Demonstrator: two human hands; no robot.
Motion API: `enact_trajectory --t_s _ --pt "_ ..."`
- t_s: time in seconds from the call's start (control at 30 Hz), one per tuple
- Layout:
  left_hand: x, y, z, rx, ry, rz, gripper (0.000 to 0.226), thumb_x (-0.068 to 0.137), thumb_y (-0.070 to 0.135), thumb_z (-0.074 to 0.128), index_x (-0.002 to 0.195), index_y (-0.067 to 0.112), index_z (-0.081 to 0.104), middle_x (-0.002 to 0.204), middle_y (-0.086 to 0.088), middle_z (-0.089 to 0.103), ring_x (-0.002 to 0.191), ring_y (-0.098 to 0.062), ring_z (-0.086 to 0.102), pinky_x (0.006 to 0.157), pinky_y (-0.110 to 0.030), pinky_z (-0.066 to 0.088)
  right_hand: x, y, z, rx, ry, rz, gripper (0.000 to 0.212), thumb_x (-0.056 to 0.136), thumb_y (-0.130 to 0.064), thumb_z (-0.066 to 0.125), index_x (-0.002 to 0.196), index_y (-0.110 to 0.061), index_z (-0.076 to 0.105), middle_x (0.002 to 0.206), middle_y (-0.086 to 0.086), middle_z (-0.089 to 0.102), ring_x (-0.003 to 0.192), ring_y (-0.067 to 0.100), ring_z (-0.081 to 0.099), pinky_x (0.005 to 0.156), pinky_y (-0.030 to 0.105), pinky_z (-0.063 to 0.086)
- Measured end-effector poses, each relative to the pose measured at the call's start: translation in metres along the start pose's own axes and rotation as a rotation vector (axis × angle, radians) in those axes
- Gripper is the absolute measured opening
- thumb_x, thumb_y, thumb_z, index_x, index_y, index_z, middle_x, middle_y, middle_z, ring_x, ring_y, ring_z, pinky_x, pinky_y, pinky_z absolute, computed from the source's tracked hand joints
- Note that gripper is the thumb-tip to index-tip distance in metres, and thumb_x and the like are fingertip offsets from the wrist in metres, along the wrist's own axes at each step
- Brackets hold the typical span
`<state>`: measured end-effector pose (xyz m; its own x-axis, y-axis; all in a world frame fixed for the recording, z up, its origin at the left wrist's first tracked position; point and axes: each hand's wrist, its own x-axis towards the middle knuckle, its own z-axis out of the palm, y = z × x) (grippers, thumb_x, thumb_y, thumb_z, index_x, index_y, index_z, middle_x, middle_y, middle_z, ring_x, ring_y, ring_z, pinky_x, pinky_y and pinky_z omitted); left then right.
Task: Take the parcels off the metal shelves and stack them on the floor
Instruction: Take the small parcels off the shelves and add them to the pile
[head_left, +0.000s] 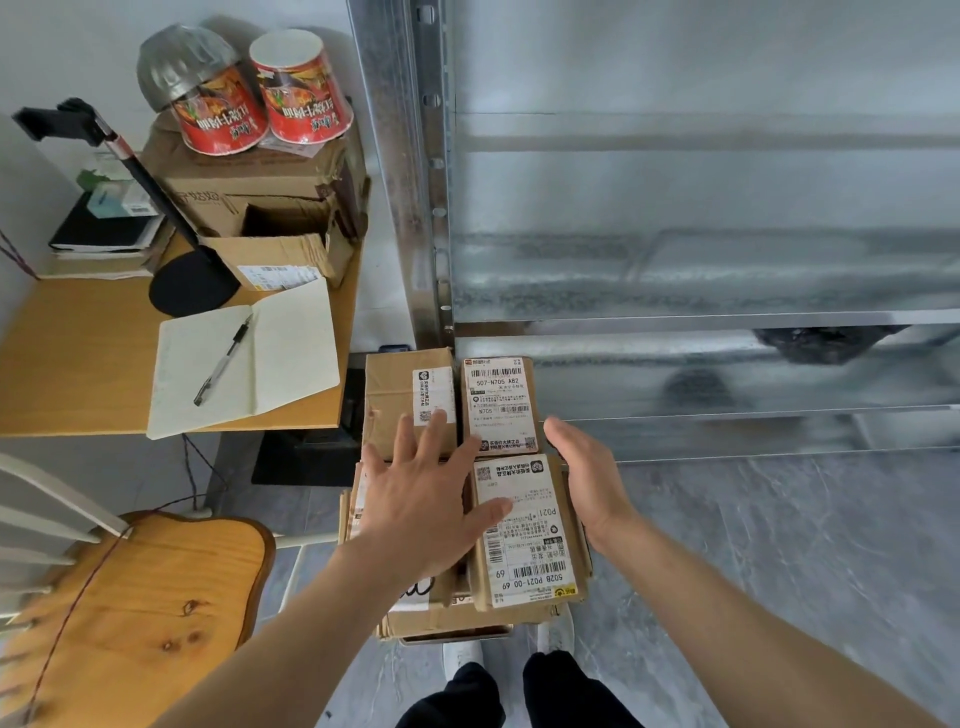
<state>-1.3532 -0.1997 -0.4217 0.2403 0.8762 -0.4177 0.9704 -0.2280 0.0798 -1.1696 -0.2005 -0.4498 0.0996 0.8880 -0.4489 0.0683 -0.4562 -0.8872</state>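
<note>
Small brown cardboard parcels (519, 545) with white labels sit stacked on the grey floor (779, 571), lower centre of the frame, before the galvanised metal shelves (675, 291). They seem light and stiff, best held by opposite sides. The left grip (426, 509) lies spread on top and the right grip (587, 483) lies flat against the side, both with fingers apart. A wooden chair (156, 587) crowds the lower left.

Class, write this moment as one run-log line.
left hand: open, flat on stacked brown cardboard parcels | right hand: open, against white-labelled parcel, right side | grey metal shelves: behind stack
</note>
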Motion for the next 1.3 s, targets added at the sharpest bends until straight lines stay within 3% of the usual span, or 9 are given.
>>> enact_trajectory --t_s 0.47,0.63,0.77,0.9,1.03,1.17,1.3 --pt "-0.014 0.004 0.008 0.006 0.075 -0.062 0.086 0.081 0.083 0.036 0.152 0.043 0.009 0.165 0.000 -0.011 0.150 -0.037 -0.018 0.114 -0.072 0.002 -0.023 0.009 -0.009 -0.016 -0.028 -0.029 0.036 0.107 -0.037 0.046 0.105 -0.015 0.074 0.099 0.002 0.080 0.094 0.021 0.077 0.096 0.053 0.057" --pt "-0.020 0.002 0.011 -0.053 0.151 -0.146 0.084 0.080 0.083 0.038 0.150 0.042 0.018 0.166 0.000 -0.008 0.151 -0.034 -0.017 0.114 -0.069 0.009 -0.029 0.008 -0.018 -0.039 -0.037 -0.020 0.035 0.107 -0.038 0.046 0.102 -0.020 0.075 0.100 -0.006 0.080 0.097 0.013 0.075 0.100 0.047 0.054" --pt "-0.026 -0.015 0.016 -0.154 0.194 -0.239 0.085 0.081 0.082 0.039 0.151 0.043 0.012 0.166 -0.001 -0.010 0.152 -0.032 -0.009 0.115 -0.066 0.016 -0.034 0.013 -0.022 -0.062 -0.077 -0.011 0.033 0.106 -0.043 0.046 0.104 -0.028 0.075 0.102 -0.007 0.080 0.098 0.014 0.075 0.099 0.048 0.055" --pt "-0.028 -0.040 0.022 -0.413 0.222 -0.372 0.091 0.082 0.076 0.048 0.154 0.041 0.005 0.166 0.001 -0.003 0.151 -0.030 0.010 0.109 -0.062 0.036 -0.038 0.017 -0.021 -0.083 -0.100 -0.006 0.028 0.104 -0.044 0.049 0.105 -0.031 0.074 0.098 -0.007 0.080 0.092 0.012 0.076 0.089 0.039 0.057" --pt "-0.029 -0.062 0.036 -0.785 0.165 -0.487 0.103 0.075 0.078 0.050 0.156 0.035 0.005 0.165 -0.006 0.011 0.130 -0.038 0.050 0.092 -0.057 0.053 -0.041 0.018 -0.015 -0.077 -0.081 0.019 0.025 0.103 -0.046 0.050 0.106 -0.032 0.071 0.098 -0.008 0.080 0.092 0.012 0.077 0.092 0.043 0.058" --pt "-0.039 -0.070 0.041 -1.108 0.102 -0.521 0.120 0.055 0.087 0.051 0.155 0.038 0.007 0.153 -0.017 0.039 0.119 -0.037 0.060 0.086 -0.053 0.057 -0.043 0.017 -0.005 -0.057 -0.032 0.051 0.027 0.104 -0.046 0.049 0.108 -0.028 0.069 0.099 -0.006 0.080 0.092 0.013 0.077 0.093 0.044 0.057" --pt "-0.045 -0.071 0.047 -1.180 0.119 -0.464 0.122 0.052 0.095 0.046 0.154 0.040 0.008 0.152 -0.014 0.041 0.117 -0.033 0.061 0.090 -0.055 0.055 -0.045 0.014 0.009 -0.040 0.010 0.065 0.032 0.105 -0.047 0.047 0.111 -0.024 0.069 0.102 -0.005 0.080 0.096 0.016 0.077 0.097 0.050 0.057"
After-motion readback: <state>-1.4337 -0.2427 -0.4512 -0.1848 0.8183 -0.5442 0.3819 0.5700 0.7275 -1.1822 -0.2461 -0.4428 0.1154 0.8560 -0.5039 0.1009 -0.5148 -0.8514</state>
